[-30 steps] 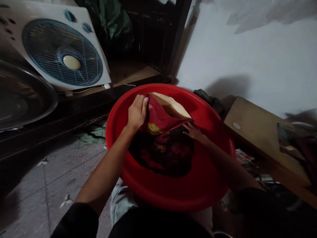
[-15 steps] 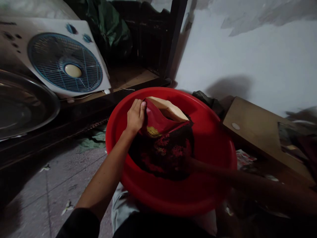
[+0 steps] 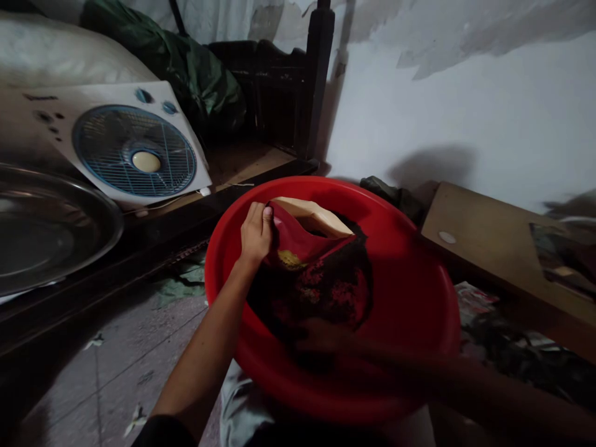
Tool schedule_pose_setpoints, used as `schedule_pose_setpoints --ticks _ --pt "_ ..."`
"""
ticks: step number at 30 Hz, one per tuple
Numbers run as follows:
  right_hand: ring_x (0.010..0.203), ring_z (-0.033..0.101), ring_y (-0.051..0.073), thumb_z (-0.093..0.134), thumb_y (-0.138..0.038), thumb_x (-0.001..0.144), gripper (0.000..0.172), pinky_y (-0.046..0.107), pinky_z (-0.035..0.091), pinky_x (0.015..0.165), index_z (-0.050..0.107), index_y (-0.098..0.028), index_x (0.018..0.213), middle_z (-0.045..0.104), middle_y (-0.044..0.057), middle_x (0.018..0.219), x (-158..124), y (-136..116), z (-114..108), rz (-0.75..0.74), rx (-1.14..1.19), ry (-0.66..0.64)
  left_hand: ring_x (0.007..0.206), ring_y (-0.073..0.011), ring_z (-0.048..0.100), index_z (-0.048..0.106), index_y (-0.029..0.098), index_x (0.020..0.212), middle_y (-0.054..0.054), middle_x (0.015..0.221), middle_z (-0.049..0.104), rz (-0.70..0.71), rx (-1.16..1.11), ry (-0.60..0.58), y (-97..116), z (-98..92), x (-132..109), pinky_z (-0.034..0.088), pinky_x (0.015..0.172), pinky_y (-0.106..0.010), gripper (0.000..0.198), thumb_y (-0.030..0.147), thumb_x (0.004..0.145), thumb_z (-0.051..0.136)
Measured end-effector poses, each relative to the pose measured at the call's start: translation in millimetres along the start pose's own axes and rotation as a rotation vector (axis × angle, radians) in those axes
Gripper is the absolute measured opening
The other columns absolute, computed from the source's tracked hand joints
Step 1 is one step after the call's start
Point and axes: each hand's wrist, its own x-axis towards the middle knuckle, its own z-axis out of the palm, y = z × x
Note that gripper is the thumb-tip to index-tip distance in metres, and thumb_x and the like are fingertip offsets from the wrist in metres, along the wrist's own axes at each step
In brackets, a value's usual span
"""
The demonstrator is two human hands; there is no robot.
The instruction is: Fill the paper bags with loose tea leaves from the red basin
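Observation:
My left hand (image 3: 256, 233) is closed on the top left corner of a red printed bag (image 3: 298, 239) with a cream-coloured lining. The bag's mouth gapes open, and it lies tilted in a large red plastic basin (image 3: 414, 298). Dark loose material (image 3: 274, 298) is heaped around the bag; its kind is too dim to make out. My right hand (image 3: 321, 336) reaches into the basin from the right, low at the near side of the heap. Deep shadow hides its fingers and anything in them.
At the left a box fan (image 3: 146, 162) stands on a wooden ledge beside a metal basin (image 3: 60, 248). A dark bedpost (image 3: 319, 81) rises behind. To the right is a tan board (image 3: 484, 242) near the white wall (image 3: 442, 112). Pale scraps (image 3: 135, 419) lie on the tiled floor.
My right hand has moved left and nearer to me, to the near edge of the dark heap. My left hand keeps its hold on the bag. The whole view has shifted slightly.

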Motion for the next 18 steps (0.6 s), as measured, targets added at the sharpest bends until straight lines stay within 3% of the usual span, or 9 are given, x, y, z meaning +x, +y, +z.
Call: schedule_pose_setpoints --ticks 3,6,10,13,18 --pt "0.070 0.060 0.016 0.062 -0.034 0.077 0.015 0.026 0.043 0.061 0.061 -0.019 0.079 0.064 -0.001 0.074 -3 -18 -28 -0.013 0.050 0.223 0.076 -0.0166 0.053 0.053 0.020 0.083 -0.004 0.082 0.054 -0.005 -0.002 -0.010 0 0.1 0 0.042 0.071 -0.030 0.051 0.055 0.102 0.022" --pt "0.059 0.054 0.013 0.061 -0.041 0.076 0.025 0.024 0.039 0.051 0.059 -0.019 0.088 0.060 -0.002 0.067 -16 -43 -65 -0.005 0.273 0.626 0.076 -0.0165 0.052 0.052 0.020 0.082 -0.004 0.082 0.053 -0.013 -0.009 -0.004 0 0.5 0 0.041 0.071 -0.030 0.052 0.056 0.102 0.021" --pt "0.047 0.045 0.009 0.064 -0.039 0.074 0.022 0.021 0.032 0.042 0.052 -0.021 0.075 0.053 -0.006 0.058 -32 -82 -113 -0.232 0.606 1.065 0.076 -0.0167 0.053 0.052 0.020 0.082 -0.004 0.082 0.054 -0.023 -0.033 -0.014 0 1.3 0 0.042 0.071 -0.030 0.053 0.058 0.101 0.021" --pt "0.046 0.042 0.007 0.060 -0.035 0.078 0.019 0.021 0.031 0.041 0.047 -0.022 0.072 0.052 -0.006 0.058 -25 -112 -145 -0.464 0.821 1.128 0.073 -0.0168 0.054 0.053 0.020 0.079 -0.003 0.077 0.055 -0.035 -0.048 -0.025 -1 1.1 1 0.043 0.070 -0.031 0.055 0.061 0.100 0.022" --pt "0.057 0.055 0.009 0.056 -0.042 0.082 0.022 0.022 0.047 0.057 0.047 -0.023 0.076 0.057 -0.005 0.066 14 -141 -171 -0.605 0.985 0.980 0.069 -0.0175 0.054 0.055 0.020 0.080 -0.004 0.075 0.059 -0.037 -0.038 -0.022 -4 -0.5 0 0.043 0.068 -0.033 0.059 0.064 0.098 0.022"
